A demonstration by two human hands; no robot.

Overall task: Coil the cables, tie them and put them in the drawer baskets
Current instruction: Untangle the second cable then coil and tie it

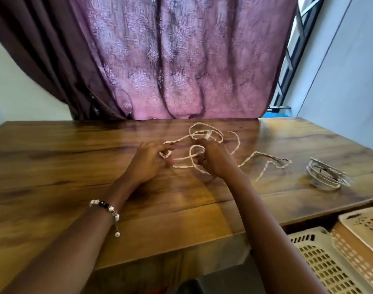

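A long white braided cable [264,158] lies in loose loops across the middle of the wooden table [54,149]. My left hand [147,162] pinches a small loop of it at the fingertips. My right hand [213,160] grips the same cable a little to the right, with a loop standing up over its fingers. The cable's loose end trails off to the right on the tabletop. A second white cable [325,175], coiled into a bundle, rests near the table's right edge. Cream plastic drawer baskets [321,257] stand pulled out below the table at the lower right.
A purple patterned curtain [181,60] hangs behind the table's far edge. A window with dark bars [291,60] and a pale wall stand at the right. A beaded bracelet sits on my left wrist.
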